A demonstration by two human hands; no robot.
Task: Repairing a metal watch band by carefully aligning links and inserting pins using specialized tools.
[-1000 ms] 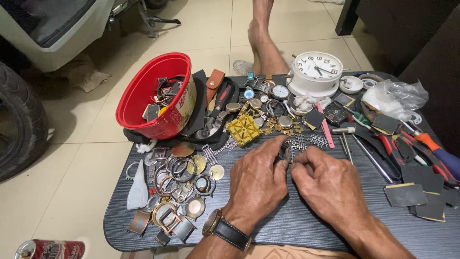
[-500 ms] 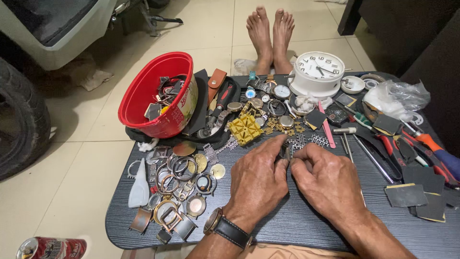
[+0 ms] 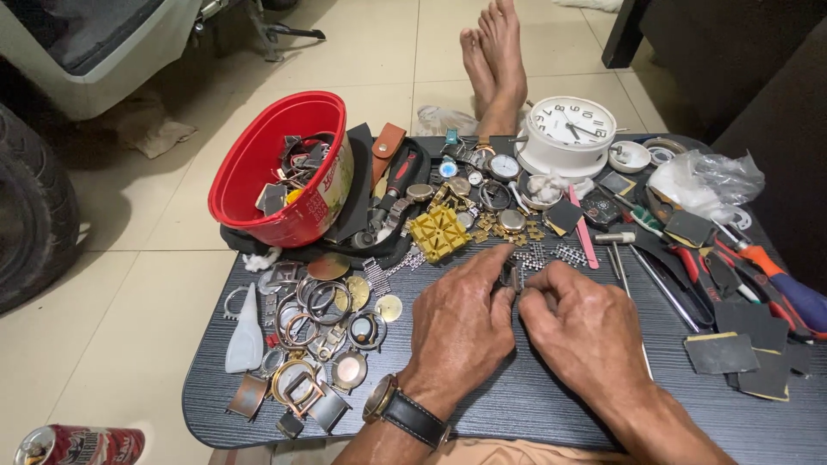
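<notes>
Tabletop (image 3: 534, 405), dark and wood-grained, carries the whole spread, and almost nothing on it has shifted over the last second: the red tub (image 3: 276, 172) of parts, the white clock (image 3: 570, 133), the yellow holder (image 3: 439, 232), the rings and cases (image 3: 314, 331) at left, the pliers (image 3: 758, 267) at right all sit as before. Beyond the far edge, two bare feet (image 3: 495, 65) now lie together where a second ago only one leg showed. Left hand (image 3: 461, 323) and right hand (image 3: 586, 331) have kept their places, fingers pinched on a short piece of metal band (image 3: 513, 275), held just above the middle of the tabletop, between the hands. The work looks like slow, fine fiddling with that band rather than any move elsewhere.
</notes>
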